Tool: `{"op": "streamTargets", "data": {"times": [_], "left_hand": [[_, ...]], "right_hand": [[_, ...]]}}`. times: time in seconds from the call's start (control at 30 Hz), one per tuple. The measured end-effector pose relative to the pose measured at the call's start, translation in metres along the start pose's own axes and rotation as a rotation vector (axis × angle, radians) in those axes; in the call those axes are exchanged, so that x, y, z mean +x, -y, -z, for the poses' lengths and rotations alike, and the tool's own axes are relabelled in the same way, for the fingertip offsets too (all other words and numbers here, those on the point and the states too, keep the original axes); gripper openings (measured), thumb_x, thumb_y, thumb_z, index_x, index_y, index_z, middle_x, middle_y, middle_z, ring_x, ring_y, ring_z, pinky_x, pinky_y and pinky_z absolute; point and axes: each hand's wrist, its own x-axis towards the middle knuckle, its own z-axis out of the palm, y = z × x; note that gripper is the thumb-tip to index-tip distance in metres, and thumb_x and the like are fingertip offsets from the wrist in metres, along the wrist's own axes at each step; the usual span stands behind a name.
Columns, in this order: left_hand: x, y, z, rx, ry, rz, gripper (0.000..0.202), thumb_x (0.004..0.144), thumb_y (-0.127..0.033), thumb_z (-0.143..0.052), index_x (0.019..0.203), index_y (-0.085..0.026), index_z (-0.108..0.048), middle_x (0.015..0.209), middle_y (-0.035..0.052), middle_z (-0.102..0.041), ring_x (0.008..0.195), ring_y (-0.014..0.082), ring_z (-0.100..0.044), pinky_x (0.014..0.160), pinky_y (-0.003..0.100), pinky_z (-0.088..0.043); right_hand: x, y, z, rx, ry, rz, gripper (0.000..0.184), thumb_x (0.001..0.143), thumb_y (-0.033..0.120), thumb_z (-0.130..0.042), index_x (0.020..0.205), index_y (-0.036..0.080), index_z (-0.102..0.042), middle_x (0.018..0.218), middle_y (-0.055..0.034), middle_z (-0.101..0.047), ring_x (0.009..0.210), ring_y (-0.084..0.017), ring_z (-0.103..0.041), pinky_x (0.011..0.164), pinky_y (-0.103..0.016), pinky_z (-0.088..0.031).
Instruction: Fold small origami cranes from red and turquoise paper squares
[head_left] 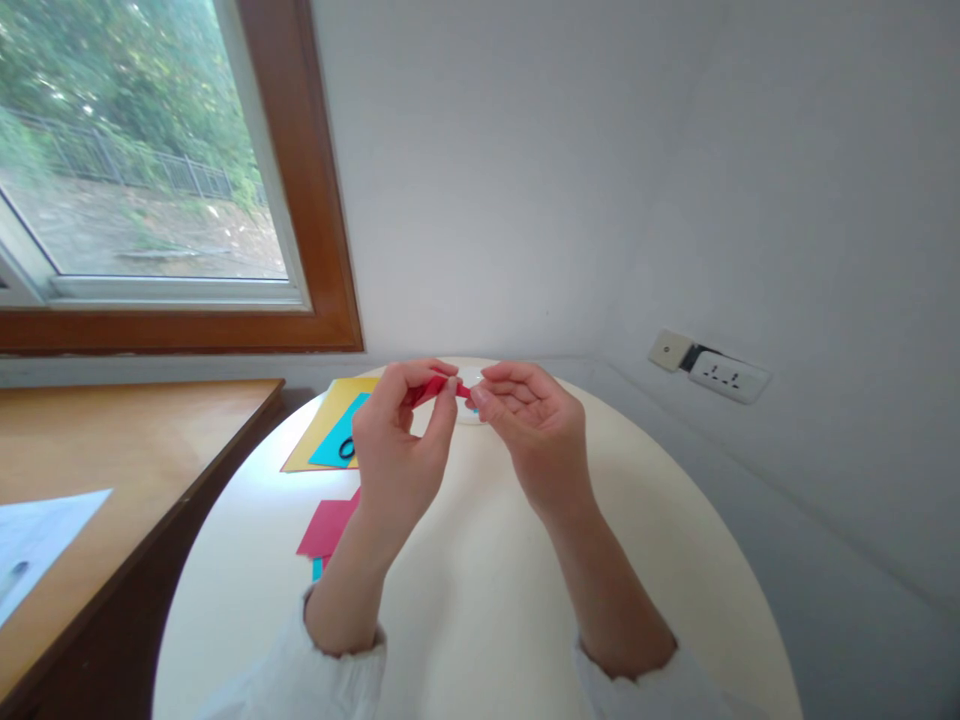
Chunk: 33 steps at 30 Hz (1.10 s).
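Both hands are raised above a round white table (487,600) and pinch a small folded red paper piece (433,388) between them. My left hand (397,450) grips its left part with thumb and forefinger closed. My right hand (532,430) pinches its right end, fingers curled. Most of the paper is hidden by the fingers.
A yellow sheet (330,420) with a cyan sheet (341,440) on it lies at the table's far left. A red sheet (328,528) lies under my left forearm. A wooden desk (112,470) holding a white paper (37,540) stands at the left. A wall socket (727,377) is on the right.
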Motion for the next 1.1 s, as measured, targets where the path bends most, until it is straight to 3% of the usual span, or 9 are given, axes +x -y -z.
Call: {"op": "streamTargets", "data": {"times": [1.1], "left_hand": [[-0.0016,0.0002,-0.0026,-0.016,0.052,0.022,0.007,0.076,-0.012,-0.062,0.078,-0.018,-0.058,0.076,0.0009,-0.066,0.072,0.0113,-0.064,0.067,0.023,-0.054]], "right_hand": [[-0.0004,-0.0052,0.0015,-0.042,0.039,0.04,0.018,0.065,0.028,-0.074,0.078,0.019,-0.066,0.076,-0.0022,-0.07,0.073,-0.014,-0.065,0.073,-0.031,-0.057]]}}
